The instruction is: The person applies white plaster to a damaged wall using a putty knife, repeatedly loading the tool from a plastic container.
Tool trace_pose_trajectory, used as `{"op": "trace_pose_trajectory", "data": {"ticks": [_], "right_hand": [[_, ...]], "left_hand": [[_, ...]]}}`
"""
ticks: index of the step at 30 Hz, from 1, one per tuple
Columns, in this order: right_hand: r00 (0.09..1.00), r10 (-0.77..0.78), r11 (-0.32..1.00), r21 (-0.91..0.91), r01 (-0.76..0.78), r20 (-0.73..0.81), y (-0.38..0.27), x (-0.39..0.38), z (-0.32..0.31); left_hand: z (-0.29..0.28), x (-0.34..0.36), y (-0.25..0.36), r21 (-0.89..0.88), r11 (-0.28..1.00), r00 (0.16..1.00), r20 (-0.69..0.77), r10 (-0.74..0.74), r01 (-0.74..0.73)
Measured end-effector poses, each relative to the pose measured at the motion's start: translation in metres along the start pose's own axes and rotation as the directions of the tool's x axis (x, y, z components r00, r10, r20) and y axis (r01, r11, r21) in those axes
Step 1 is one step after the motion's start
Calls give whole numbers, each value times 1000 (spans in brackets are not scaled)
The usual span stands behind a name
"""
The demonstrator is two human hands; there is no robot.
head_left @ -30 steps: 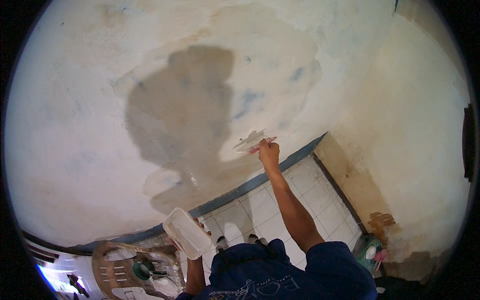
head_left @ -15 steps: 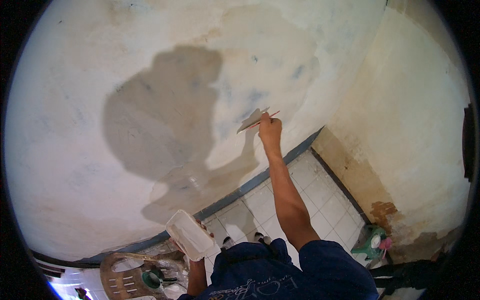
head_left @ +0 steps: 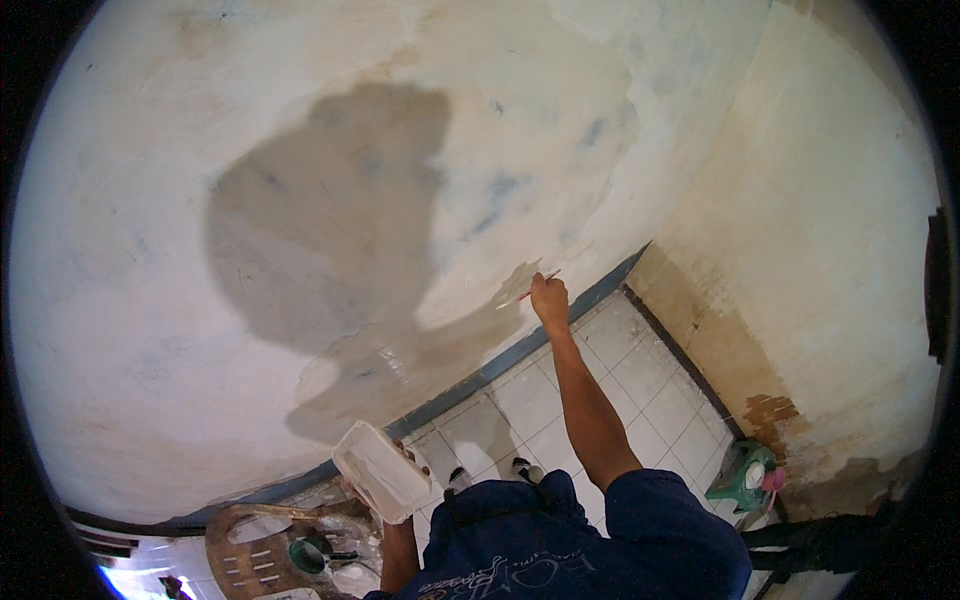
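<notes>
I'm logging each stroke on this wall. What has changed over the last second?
The right hand carried the scraper a short way up the wall, and its blade now lies flatter against the surface, pointing left. The grip did not change; nothing was taken up or let go. The left hand holds the white tray low by the hip as before, and the plastic chair stays put.

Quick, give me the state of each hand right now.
Left hand: closed on a white rectangular tray.
Right hand: closed on a putty knife held against the wall.
</notes>
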State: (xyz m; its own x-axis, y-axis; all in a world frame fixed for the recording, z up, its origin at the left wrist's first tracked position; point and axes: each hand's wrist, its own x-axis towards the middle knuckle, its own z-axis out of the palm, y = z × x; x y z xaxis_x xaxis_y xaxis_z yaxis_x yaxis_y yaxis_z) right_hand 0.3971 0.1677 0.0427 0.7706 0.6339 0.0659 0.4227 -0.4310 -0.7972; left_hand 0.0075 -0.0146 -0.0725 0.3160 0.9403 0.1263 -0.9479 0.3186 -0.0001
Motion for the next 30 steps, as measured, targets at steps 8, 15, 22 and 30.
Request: {"op": "trace_pose_trajectory", "data": {"ticks": [8,15,22,30], "right_hand": [[997,-71,994,81,71,-9,-8,25,26],[991,-135,904,409,121,6,-69,3,-6],[982,-166,688,724,53,86,-129,-50,-79],[978,-193,768,632,104,74,-59,-70,-56]], "left_hand": [[-15,-10,-3,5,1000,1000,-3,20,-20],[5,-6,-20,-72,997,1000,-18,9,-11],[5,-4,-20,-63,998,1000,-21,-22,21],[1,2,-15,-59,998,999,-14,-33,32]]}}
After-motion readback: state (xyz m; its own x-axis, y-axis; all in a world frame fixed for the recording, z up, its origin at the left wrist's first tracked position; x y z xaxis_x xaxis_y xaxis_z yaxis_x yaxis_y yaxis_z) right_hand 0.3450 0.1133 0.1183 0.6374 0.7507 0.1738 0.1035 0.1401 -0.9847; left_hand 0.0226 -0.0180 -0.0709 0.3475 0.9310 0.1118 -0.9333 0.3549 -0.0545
